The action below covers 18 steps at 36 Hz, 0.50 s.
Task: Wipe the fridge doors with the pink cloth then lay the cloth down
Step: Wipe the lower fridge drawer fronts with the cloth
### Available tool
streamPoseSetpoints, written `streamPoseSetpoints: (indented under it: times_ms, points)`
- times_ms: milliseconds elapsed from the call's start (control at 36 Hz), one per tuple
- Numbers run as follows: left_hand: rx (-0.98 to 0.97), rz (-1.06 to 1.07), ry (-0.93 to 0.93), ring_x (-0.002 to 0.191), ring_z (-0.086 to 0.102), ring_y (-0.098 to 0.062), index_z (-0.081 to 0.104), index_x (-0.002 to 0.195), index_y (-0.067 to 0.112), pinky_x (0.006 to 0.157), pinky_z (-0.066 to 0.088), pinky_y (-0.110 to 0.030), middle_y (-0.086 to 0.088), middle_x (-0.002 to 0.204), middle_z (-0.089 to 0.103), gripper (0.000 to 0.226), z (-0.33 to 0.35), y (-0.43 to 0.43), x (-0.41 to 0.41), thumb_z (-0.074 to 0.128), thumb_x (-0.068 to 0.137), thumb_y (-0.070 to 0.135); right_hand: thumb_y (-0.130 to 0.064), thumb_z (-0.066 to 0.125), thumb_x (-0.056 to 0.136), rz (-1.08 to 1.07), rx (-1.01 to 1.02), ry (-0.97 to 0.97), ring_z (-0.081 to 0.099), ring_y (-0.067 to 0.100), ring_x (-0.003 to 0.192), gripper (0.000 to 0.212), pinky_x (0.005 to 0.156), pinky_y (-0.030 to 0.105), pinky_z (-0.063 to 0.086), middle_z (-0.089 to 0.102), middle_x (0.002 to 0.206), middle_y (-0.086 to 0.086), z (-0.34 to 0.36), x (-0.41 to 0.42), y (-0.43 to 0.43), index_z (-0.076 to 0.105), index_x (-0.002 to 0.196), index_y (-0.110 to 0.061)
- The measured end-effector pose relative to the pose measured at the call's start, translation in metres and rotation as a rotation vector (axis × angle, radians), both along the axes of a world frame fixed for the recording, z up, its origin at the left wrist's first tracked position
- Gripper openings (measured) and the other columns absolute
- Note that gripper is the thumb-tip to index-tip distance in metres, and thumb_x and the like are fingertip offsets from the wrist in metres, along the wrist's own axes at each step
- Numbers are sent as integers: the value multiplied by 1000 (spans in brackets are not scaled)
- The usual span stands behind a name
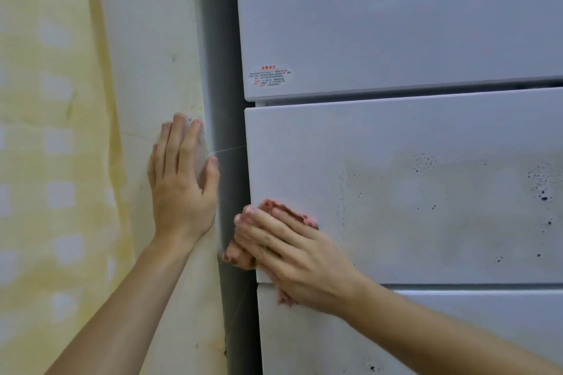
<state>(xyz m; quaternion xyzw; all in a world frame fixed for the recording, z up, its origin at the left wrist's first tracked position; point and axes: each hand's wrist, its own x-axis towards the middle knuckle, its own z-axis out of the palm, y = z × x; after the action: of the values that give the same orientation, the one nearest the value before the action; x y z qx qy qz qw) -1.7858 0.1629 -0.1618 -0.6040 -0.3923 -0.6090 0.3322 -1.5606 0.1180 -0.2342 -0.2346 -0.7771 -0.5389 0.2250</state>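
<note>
— What did the head view give you?

— I had the fridge front filling the right of it; upper door (396, 15), middle door (304, 146) and lower door (441, 329) were stacked one above the other, all pale grey; a small sticker (270, 77) with red print sat at the upper door's lower left corner; I could not read it.

— And the cloth?

— The pink cloth (300, 218) was on the middle door at its left edge, low down, under the right hand (292, 253); pink showed above the fingers and again below the palm, over the seam to the lower door; a soiled fold stuck out past the door's edge.

— The grip there?

— Wide; the fingers lay nearly straight across the cloth and pressed it to the door; the fingertips reached just past the door's edge.

— The other hand?

— The left hand (182, 179) lay flat on the wall (146, 39), just beside the fridge's dark side panel (219, 39); its grip was wide too, fingers straight and pointing up, palm to the wall.

— Anything on the doors?

— Dark specks (542, 189) dotted the right of the middle door around a dull smeared patch (426, 201); a few more sat low on the lower door; a thin pale strand (228, 149) ran from near the left thumb to the middle door's edge; a yellowish patterned curtain (45, 131) hung along the far left.
</note>
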Motion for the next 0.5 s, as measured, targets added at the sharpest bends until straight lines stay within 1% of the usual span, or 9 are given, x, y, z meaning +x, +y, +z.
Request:
streamPoseSetpoints:
  times_ms: [28, 83, 111, 167, 250, 306, 361, 417, 500]
  points:
    - [7, -3, -3, 161, 16, -22, 33, 162, 19, 129, 19, -51, -3, 172, 25, 58, 0, 0, 1, 46, 106, 28, -22, 40, 110, 6, 17, 39, 8, 35, 162, 58, 131, 49, 15, 18, 173, 16, 18, 0, 2, 26, 163, -4]
    - [24, -7, -15, 160, 19, -24, 35, 161, 18, 128, 20, -52, -5, 171, 27, 58, 1, 1, 3, 48, 105, 26, -28, 38, 108, 52, 59, 173, 17, 38, 160, 57, 131, 51, 16, 27, 169, 18, 61, -3, 6, 35, 161, -4]
    - [27, -7, -25, 160, 19, -25, 35, 161, 17, 128, 20, -53, -6, 171, 28, 58, 0, 1, 4, 48, 105, 25, -30, 40, 107, 89, 87, 265, 23, 39, 158, 57, 130, 52, 18, 33, 167, 20, 84, -5, 8, 41, 158, -4]
    - [22, -5, -43, 160, 19, -26, 36, 160, 16, 129, 19, -53, -6, 171, 28, 58, -1, 1, 8, 47, 104, 23, -26, 45, 108, 127, 160, 443, 31, 41, 155, 51, 129, 53, 21, 40, 163, 20, 121, -9, 11, 48, 154, -3]
    - [10, -11, -70, 161, 17, -25, 35, 161, 15, 130, 15, -51, -5, 171, 26, 59, -1, -1, 13, 45, 102, 22, -29, 41, 113, 117, 159, 602, 28, 39, 156, 51, 129, 52, 21, 36, 165, 19, 133, -16, 14, 42, 157, -4]
    - [1, -15, -82, 161, 15, -24, 34, 161, 15, 130, 14, -50, -5, 172, 25, 60, -1, -2, 15, 44, 102, 21, -31, 37, 114, 95, 120, 633, 22, 38, 159, 53, 129, 51, 19, 29, 168, 18, 117, -20, 13, 36, 160, -5]
    - [1, -8, -85, 161, 15, -25, 33, 162, 14, 130, 13, -51, -6, 172, 25, 61, -2, -2, 16, 45, 102, 19, -33, 33, 115, 73, 66, 623, 15, 36, 160, 55, 131, 50, 14, 22, 171, 18, 93, -23, 10, 29, 163, -5]
    - [3, 23, -47, 161, 16, -28, 31, 162, 14, 129, 15, -53, -9, 172, 23, 61, -6, -4, 16, 45, 103, 17, -34, 30, 115, 52, 25, 581, 10, 33, 162, 57, 132, 48, 10, 16, 173, 16, 68, -23, 6, 24, 165, -6]
    - [-23, 98, 65, 161, 13, -30, 29, 163, 20, 128, 16, -55, -11, 173, 17, 61, -16, -7, 17, 44, 104, 19, -37, 29, 114, -3, -5, 450, 6, 33, 162, 61, 132, 48, 10, 11, 174, 16, 29, -17, 1, 19, 165, -6]
